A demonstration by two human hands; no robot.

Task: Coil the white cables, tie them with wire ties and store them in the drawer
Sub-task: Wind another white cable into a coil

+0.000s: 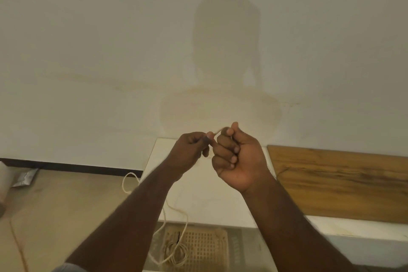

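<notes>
Presently, item by item, placed from the grip outward:

Right hand (239,157): raised before the wall, fingers curled into a fist round the white cable (176,210); the thumb stands up at the top of the fist. A short run of cable leaves the fist at the upper knuckles.

Left hand (191,150): level with the right and just beside it, its fingertips touching the right forefinger. Thumb and fingertips pinch the same short run of cable where it comes out of the right fist, so the two grips sit almost end to end.

White cable, remainder: hangs down below the grip, passing behind the left forearm. One loose loop shows to the left of that forearm; below it the cable falls in slack curves to a small heap of coils (176,252) lying far beneath the hands. How the cable runs inside the right fist cannot be told.

Perforated panel (205,247): tan, gridded with holes, directly under the grip and well below it; the heap of coils rests at its left edge.

White surface (198,194): flat, pale, below and behind both wrists.

Wooden board (344,181): brown, grained, to the right of the right hand and lower.

Wall (110,51): plain, cream, behind the grip, bearing the person's shadow above the hands.

Floor (55,205): beige, lower left of the grip, with a crumpled silvery scrap (25,178) near the wall's dark skirting.
</notes>
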